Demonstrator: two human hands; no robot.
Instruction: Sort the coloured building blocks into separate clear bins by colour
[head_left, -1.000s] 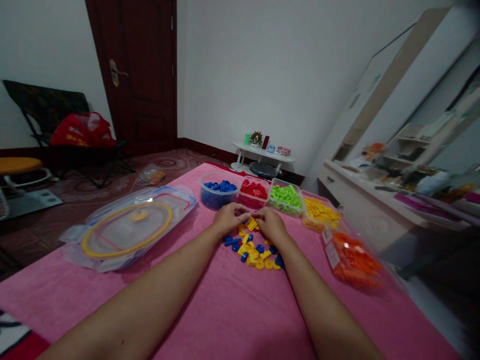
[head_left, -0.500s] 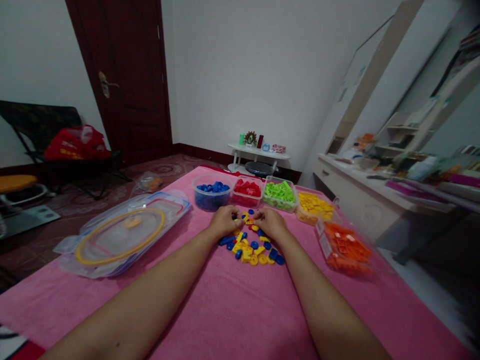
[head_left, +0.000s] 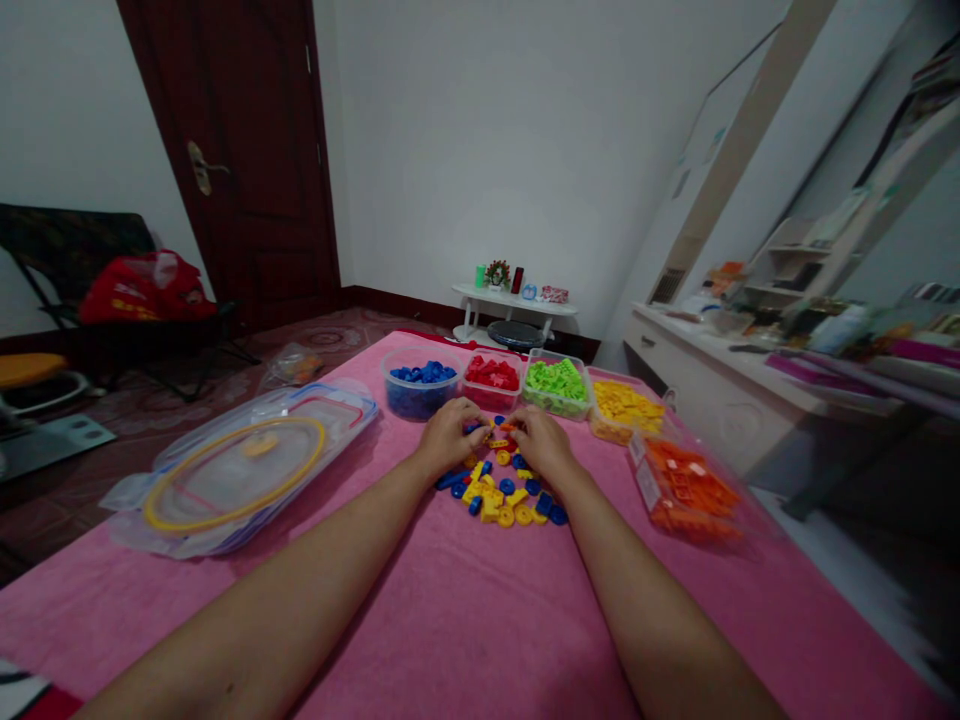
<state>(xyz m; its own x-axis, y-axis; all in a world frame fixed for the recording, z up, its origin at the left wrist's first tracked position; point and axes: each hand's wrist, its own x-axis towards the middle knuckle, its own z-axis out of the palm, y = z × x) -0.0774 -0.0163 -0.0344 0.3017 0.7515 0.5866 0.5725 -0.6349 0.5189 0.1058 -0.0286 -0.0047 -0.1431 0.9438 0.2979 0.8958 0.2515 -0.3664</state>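
At the far side of a loose heap of plastic building pieces (head_left: 491, 497), both my hands work close together. My left hand (head_left: 450, 433) has its fingers curled and thumb close to them. A bit of blue shows under those fingers, but what they pinch is hidden. Facing it, my right hand (head_left: 544, 440) is closed at the fingertips on a small orange building piece (head_left: 510, 427). Yellow and red pieces lie between the hands. Blue and yellow wheels, such as a yellow wheel (head_left: 524, 515), and blocks spread toward me on the pink cloth (head_left: 450, 610).
Behind the hands stand tubs of blue pieces (head_left: 421, 390), red pieces (head_left: 491, 378), green pieces (head_left: 556, 385) and yellow pieces (head_left: 626, 408). A box of orange pieces (head_left: 686, 490) sits at the right. Stacked clear lids (head_left: 240, 475) lie on the left.
The yellow piece seen between my fingertips has dropped from clear view, and orange now shows at my right fingertips. Both hands have shifted slightly; the view has moved a little.
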